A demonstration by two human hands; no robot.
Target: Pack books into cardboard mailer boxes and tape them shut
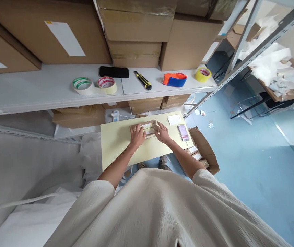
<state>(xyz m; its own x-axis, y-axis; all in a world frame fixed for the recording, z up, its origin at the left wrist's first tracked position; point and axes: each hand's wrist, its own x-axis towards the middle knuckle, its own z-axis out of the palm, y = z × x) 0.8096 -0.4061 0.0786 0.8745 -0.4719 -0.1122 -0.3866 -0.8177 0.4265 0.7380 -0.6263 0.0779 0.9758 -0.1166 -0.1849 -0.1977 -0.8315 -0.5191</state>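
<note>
A small, flat cardboard box [149, 131] lies on the pale yellow table [116, 147], with whitish strips showing along its top. My left hand [137, 136] grips its left end, fingers over the far side and thumb on the near part. At the right end, my right hand [163, 133] holds the box with bent fingers, close to a shiny patch that may be tape. Part of the box is hidden under both hands. Right of my right hand lie a phone with a lit, blurred screen [183, 132] and a white card or pad [174, 119].
The shelf [67, 99] above the table bears tape rolls [82, 85], a black phone [114, 72], a utility knife [143, 81], an orange-and-blue tape holder [174, 80] and yellow tape [202, 74]. An open carton [208, 151] of small boxes stands right of the table.
</note>
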